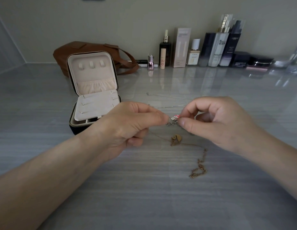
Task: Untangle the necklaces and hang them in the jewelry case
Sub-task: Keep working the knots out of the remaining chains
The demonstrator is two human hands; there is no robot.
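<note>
My left hand [132, 125] and my right hand [215, 122] meet above the grey table, both pinching a tangled silver necklace with a pink charm [174, 121]. Below them a gold necklace [198, 165] lies on the table, its pendant [176, 138] under my hands and its chain trailing to the right. A thin silver chain [169, 96] lies stretched out just beyond my hands. The jewelry case [93, 90] stands open at the left, its cream lid upright with three hooks and a gathered pocket, and an inner flap folded forward.
A brown leather bag [88, 50] sits behind the case. Several cosmetic bottles, boxes and jars [215, 50] line the back wall to the right. The glossy grey table [144, 196] stretches toward me between my forearms.
</note>
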